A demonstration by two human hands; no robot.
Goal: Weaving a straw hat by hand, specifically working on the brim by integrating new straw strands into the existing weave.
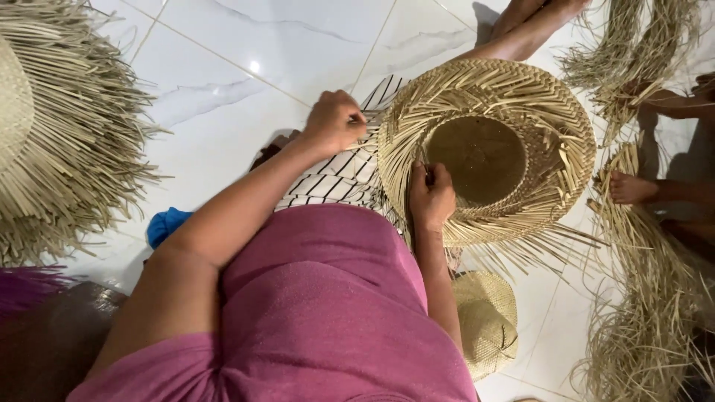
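Hat: half-woven straw hat (485, 152) lies crown-down on the person's lap, above the white tiled floor (246, 67), loose strands fringing its brim.
Left hand (335, 120): fist closed on strands at the brim's left edge.
Right hand (432, 195): fingers pinched on a strand by the crown.
Doing it well: probably hold the strands taut and tuck each one flat.
Surroundings: finished hat (488, 320) below; straw piles (71, 134) left and right; another person's foot (629, 187) at the right.

A round, half-woven hat of pale straw (485, 152) lies crown-down on the person's lap, loose strips fanning from its brim. The left hand (333, 120) pinches strips at the brim's edge; the right hand (430, 195) grips strands near the crown. A bristling pile of unfinished straw hats (63, 126) sits on the white marble-patterned tile floor (246, 59).
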